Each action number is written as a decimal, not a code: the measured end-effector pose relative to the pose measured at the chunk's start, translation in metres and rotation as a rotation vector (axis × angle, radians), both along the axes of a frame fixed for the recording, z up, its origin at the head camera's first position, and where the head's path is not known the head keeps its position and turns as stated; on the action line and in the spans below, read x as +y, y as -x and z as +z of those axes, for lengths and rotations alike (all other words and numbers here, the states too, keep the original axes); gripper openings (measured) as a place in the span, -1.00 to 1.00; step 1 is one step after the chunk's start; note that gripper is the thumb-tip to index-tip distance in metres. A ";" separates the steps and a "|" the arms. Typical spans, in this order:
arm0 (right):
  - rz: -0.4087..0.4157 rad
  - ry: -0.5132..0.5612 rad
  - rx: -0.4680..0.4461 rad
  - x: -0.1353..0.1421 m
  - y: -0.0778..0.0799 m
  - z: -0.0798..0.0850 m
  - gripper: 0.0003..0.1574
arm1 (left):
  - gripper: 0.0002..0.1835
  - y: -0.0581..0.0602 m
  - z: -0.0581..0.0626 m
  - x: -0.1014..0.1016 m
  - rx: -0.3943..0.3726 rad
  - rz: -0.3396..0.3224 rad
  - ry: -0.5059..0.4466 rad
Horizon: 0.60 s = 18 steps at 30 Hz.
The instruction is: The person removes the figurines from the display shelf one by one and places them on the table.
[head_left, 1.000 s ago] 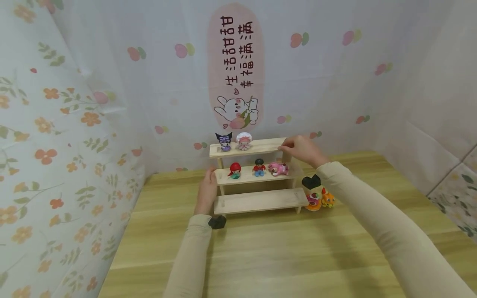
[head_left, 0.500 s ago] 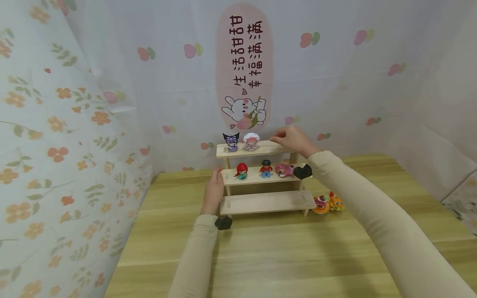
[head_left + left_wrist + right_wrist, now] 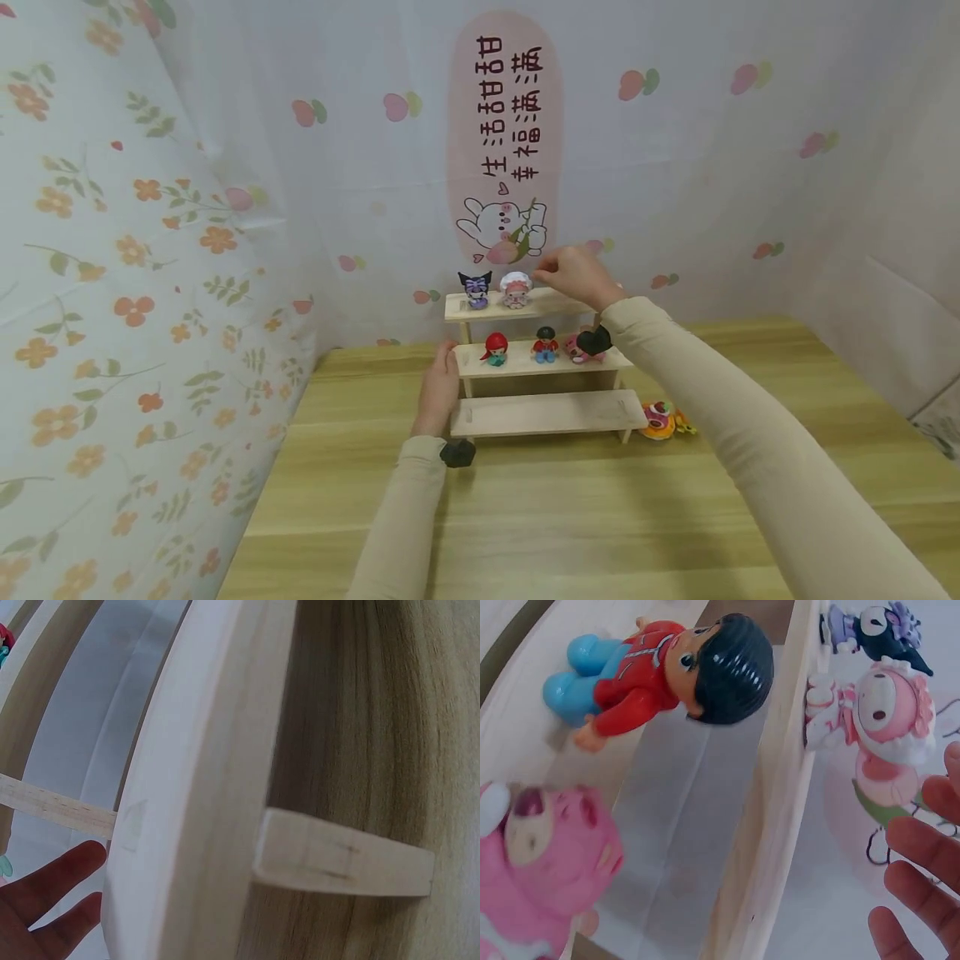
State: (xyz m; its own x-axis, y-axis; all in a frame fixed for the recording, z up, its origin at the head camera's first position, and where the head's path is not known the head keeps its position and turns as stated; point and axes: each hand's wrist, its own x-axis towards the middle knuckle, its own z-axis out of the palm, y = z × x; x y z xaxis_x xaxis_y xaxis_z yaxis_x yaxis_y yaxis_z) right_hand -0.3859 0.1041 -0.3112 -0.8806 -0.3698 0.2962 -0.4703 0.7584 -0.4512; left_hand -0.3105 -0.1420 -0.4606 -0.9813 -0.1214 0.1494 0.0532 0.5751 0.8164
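Note:
A three-step wooden display rack (image 3: 540, 414) stands on the table. My left hand (image 3: 437, 392) is at its left end, fingers extended beside the middle and lower steps; two fingers (image 3: 64, 874) show behind the lowest board in the left wrist view. Over the top step, my right hand (image 3: 577, 273) is just right of a white-bonneted pink figurine (image 3: 889, 712). Its fingers (image 3: 922, 844) are spread and hold nothing in the right wrist view. A black-eared purple figurine (image 3: 476, 290) sits left of the bonneted one.
On the middle step are a red-haired figurine (image 3: 495, 348), a black-haired boy figurine (image 3: 641, 675) in red and a pink bear figurine (image 3: 562, 847). Orange-based and yellow figurines (image 3: 658, 421) are by the rack's lower right corner. A patterned curtain (image 3: 360, 192) hangs behind.
My right hand has moved left along the top step, from its right end to beside the bonneted figurine. My left hand stays at the rack's left end. The head view has shifted slightly.

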 end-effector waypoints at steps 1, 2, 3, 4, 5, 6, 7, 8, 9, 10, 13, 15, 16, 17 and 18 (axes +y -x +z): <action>-0.002 -0.006 0.006 -0.002 0.001 0.000 -0.74 | -0.62 0.000 0.000 0.000 0.002 -0.001 -0.004; 0.001 -0.015 0.014 -0.004 0.002 0.000 -0.73 | -0.62 0.000 -0.001 0.000 0.005 0.001 -0.006; 0.002 -0.018 0.016 -0.007 0.003 0.000 -0.72 | -0.61 0.001 -0.001 0.000 0.008 0.003 -0.012; 0.006 -0.020 0.020 -0.009 0.003 0.000 -0.72 | -0.61 0.001 -0.002 0.000 0.010 0.005 -0.015; 0.010 -0.016 0.024 -0.011 0.004 0.001 -0.72 | -0.61 0.001 -0.002 0.000 0.011 0.009 -0.015; 0.014 -0.012 0.024 -0.013 0.004 0.002 -0.72 | -0.61 0.001 -0.003 0.000 0.010 0.011 -0.015; 0.017 -0.010 0.028 -0.015 0.004 0.002 -0.73 | -0.62 0.001 -0.004 0.000 0.009 0.014 -0.016; 0.019 -0.010 0.031 -0.017 0.004 0.003 -0.74 | -0.62 0.001 -0.004 0.000 0.009 0.016 -0.017; 0.017 -0.012 0.036 -0.019 0.004 0.004 -0.74 | -0.62 0.001 -0.005 0.001 0.009 0.017 -0.018; 0.016 -0.019 0.040 -0.020 0.004 0.004 -0.75 | -0.62 0.001 -0.005 0.001 0.009 0.016 -0.022; 0.016 -0.060 0.049 -0.026 0.005 0.006 -0.75 | -0.61 0.001 -0.004 0.001 0.011 0.012 -0.038; 0.015 -0.092 0.058 -0.030 0.006 0.006 -0.74 | -0.61 0.000 -0.003 0.000 0.010 0.006 -0.043; 0.016 -0.101 0.057 -0.031 0.007 0.006 -0.73 | -0.61 0.001 -0.002 0.000 0.009 0.003 -0.046; 0.016 -0.106 0.057 -0.032 0.007 0.006 -0.73 | -0.61 0.001 -0.002 0.000 0.007 0.001 -0.047; 0.014 -0.110 0.060 -0.034 0.008 0.006 -0.72 | -0.61 0.001 -0.002 0.000 0.003 0.000 -0.045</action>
State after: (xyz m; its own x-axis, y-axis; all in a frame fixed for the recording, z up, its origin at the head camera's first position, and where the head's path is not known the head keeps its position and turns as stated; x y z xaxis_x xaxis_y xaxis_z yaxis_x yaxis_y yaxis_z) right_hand -0.3937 0.0705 -0.3052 -0.8570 -0.4153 0.3052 -0.5050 0.7949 -0.3363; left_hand -0.3116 -0.1416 -0.4624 -0.9809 -0.1281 0.1464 0.0553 0.5378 0.8413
